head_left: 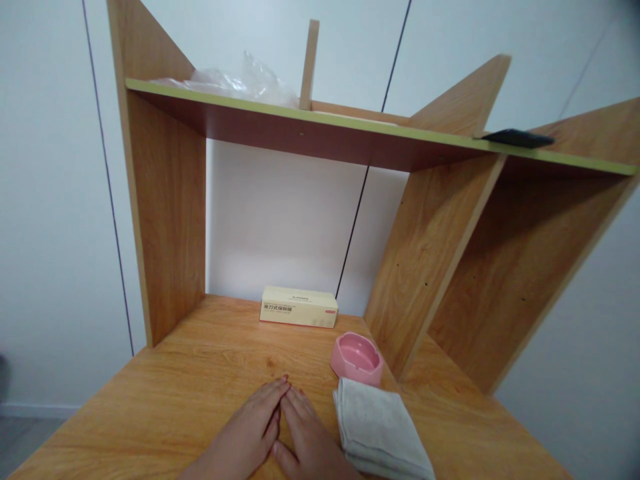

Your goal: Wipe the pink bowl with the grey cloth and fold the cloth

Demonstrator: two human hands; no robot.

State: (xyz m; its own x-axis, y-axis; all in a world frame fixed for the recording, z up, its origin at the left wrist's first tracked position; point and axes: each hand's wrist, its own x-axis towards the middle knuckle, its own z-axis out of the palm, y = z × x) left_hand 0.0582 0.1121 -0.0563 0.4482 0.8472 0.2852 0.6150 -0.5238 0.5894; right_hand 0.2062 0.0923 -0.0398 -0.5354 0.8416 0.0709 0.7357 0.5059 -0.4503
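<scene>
My left hand and my right hand rest on the wooden desk, their fingertips touching. The fingers of both are stretched out, and neither hand holds anything. Just right of my right hand lies a folded grey cloth. Behind the cloth sits a pink ashtray with notches in its rim. A long cream cling film box with dark printed characters lies farther back, close to the wall.
Wooden side panels and an upright divider carry an overhead shelf. Up there lie a crumpled clear plastic bag and a dark flat object. The desk's left edge drops to the floor.
</scene>
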